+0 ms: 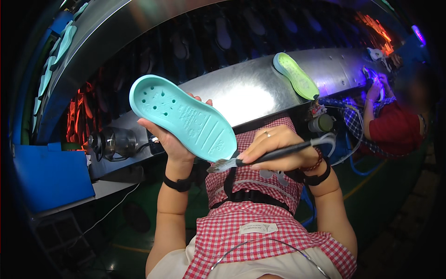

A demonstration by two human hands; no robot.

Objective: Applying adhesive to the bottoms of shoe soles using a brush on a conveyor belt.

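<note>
A turquoise shoe sole (pixel 183 118) lies tilted across my left hand (pixel 174 139), whose fingers wrap its edges. Its cupped face, with several small holes at one end and ridges toward the other, is turned up to me. My right hand (pixel 278 144) is closed around the black handle of a brush (pixel 274 152). A thin tube runs from the handle's rear end. The brush's bristles sit close by the sole's lower right end; whether they touch it I cannot tell.
A shiny metal ledge (pixel 237 102) curves ahead, bearing a yellow-green sole (pixel 297 76). Behind it, a dark conveyor carries several soles. A glass pot (pixel 114 143) stands at left beside a blue box (pixel 51 179). At right, a person in red (pixel 395 125) works under violet light.
</note>
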